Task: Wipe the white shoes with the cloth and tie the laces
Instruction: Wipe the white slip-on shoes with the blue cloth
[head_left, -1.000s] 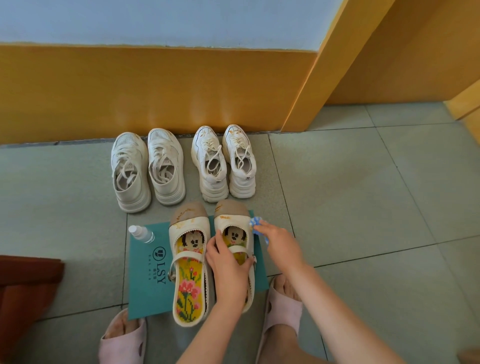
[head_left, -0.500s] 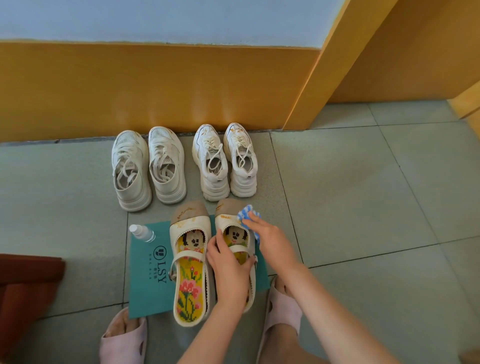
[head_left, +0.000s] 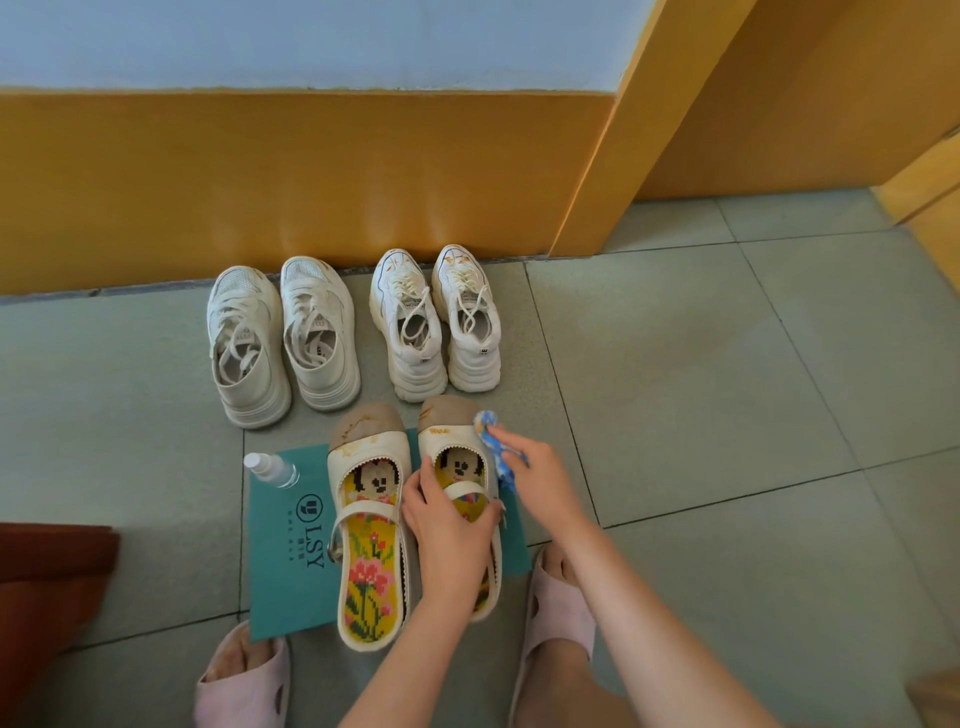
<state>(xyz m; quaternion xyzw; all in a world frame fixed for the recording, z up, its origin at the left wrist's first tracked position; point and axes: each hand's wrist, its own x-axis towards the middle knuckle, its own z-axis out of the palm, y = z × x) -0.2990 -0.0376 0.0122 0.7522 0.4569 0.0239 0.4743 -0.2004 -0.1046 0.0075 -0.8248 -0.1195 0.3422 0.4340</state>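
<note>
Barely started: my left hand (head_left: 447, 525) gripped the strap shoe (head_left: 448, 427) on the mat (head_left: 280, 577), my right hand (head_left: 535, 467) pinched the cloth (head_left: 492, 441) at its toe. 4 sneakers (head_left: 415, 332) looked unwiped, laces untied.

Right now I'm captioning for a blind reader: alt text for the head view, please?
A left hand holds a stained cream strap shoe on a teal mat while the right hand holds a blue-and-white cloth at its toe. Its mate and a spray bottle sit alongside; two pairs of white sneakers stand by the yellow wall.
</note>
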